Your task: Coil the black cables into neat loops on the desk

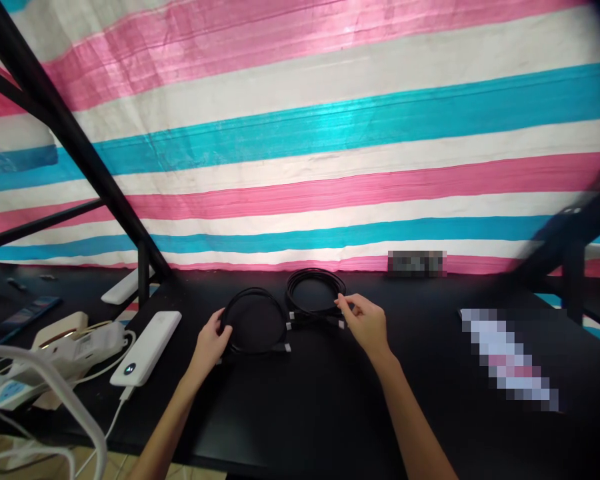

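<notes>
Two coiled black cables lie on the black table (330,400). The nearer left coil (257,325) has white connector ends at its lower right. My left hand (211,343) grips its left edge, fingers curled round the loop. The farther right coil (314,293) lies just behind and to the right of it, also with white connector ends at its front. My right hand (366,323) pinches that coil's right edge between thumb and fingers. The two coils sit side by side, almost touching.
A white power bank (147,347) with a lit dot and a white lead lies at the left, beside a white power strip (80,347) and loose white wires. Black frame bars (70,127) slant up at left; another black bar stands at right. A striped cloth hangs behind.
</notes>
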